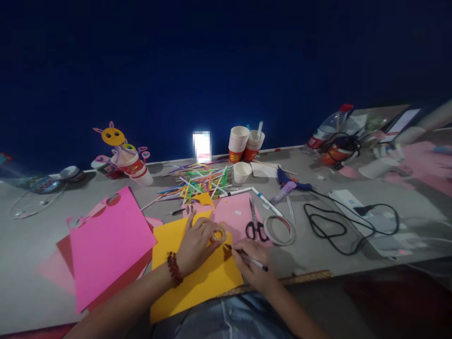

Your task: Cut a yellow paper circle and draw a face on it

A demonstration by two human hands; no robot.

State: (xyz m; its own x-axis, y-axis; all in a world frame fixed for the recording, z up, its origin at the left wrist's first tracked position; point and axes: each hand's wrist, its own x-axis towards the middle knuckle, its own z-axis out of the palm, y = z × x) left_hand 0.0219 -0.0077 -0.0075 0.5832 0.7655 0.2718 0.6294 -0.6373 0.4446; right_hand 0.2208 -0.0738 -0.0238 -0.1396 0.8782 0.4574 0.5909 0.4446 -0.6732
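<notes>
My left hand (196, 245) lies on an orange sheet of paper (192, 282) and presses a small tape roll (219, 234) down onto it with its fingertips. My right hand (252, 263) is closed on a pen (249, 258) whose tip touches the paper right beside the roll. A beaded bracelet (173, 268) circles my left wrist. The orange sheet hangs over the table's near edge above my lap.
Pink sheets (106, 245) lie to the left, light pink paper (235, 214) with scissors (254, 226) and a large tape ring (279, 230) behind. Colourful straws (197, 181), stacked paper cups (245, 143), a glue gun (287, 181) with black cable (339, 226) and a craft figure (122, 150) stand farther back.
</notes>
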